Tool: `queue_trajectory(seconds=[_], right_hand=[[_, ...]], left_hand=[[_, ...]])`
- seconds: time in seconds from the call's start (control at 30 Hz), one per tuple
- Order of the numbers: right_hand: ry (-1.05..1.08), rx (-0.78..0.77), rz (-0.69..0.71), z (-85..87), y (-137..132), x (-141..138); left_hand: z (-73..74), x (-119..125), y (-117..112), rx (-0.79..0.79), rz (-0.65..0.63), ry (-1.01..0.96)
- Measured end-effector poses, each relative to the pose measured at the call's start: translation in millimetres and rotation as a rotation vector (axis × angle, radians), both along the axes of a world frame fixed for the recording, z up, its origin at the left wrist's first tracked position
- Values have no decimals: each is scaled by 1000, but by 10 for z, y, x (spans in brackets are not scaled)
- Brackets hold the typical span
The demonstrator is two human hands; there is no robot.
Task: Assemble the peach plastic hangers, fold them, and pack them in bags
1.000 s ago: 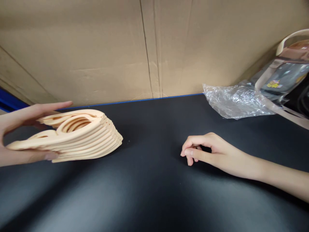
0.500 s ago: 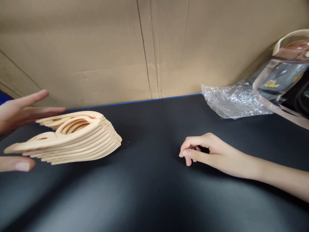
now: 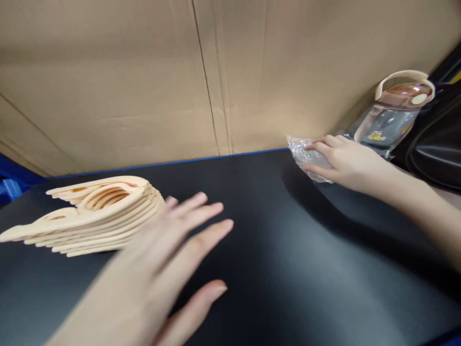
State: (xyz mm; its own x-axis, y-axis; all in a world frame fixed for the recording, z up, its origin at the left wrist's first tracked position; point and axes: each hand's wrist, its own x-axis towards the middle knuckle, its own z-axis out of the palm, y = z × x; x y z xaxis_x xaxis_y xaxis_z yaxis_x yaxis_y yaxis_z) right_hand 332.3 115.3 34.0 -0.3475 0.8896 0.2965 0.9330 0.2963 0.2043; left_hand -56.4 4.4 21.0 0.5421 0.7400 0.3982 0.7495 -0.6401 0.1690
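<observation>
A stack of cream, flat, curved pieces with cut-outs, looking like plastic hangers (image 3: 115, 211), lies on the left of the black table. My left hand (image 3: 162, 250) is in front of the stack, blurred, its fingers spread and nothing in them. It covers the stack's lower right end. Over at the back right, my right hand (image 3: 345, 161) is above a crinkled clear plastic bag (image 3: 300, 151), thumb and fingers apart. The fingers are over the bag or touching it; which of these I cannot tell. Part of the bag is hidden under the hand.
Behind the bag stands a drinking bottle (image 3: 389, 125) with a brown lid, carry loop and strap. A black shiny item (image 3: 435, 134) is beside it. Cardboard (image 3: 144, 86) walls off the back of the black table (image 3: 259, 250), along a blue edge.
My left hand has left the stack's far side and come across to the right, fingers spread. My right hand has risen from the table's middle to the plastic bag and opened. The view has shifted.
</observation>
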Motion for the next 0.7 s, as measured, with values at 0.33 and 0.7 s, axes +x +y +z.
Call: queue_trajectory(seconds=[0.33,0.7], right_hand=[[-4,-274,-145,-2,-9,27],[-126,63,-131,205,-342,-262]], left_hand=[[-305,547,196,-194,-79,171],[-290,532,179,-219,-68,76]])
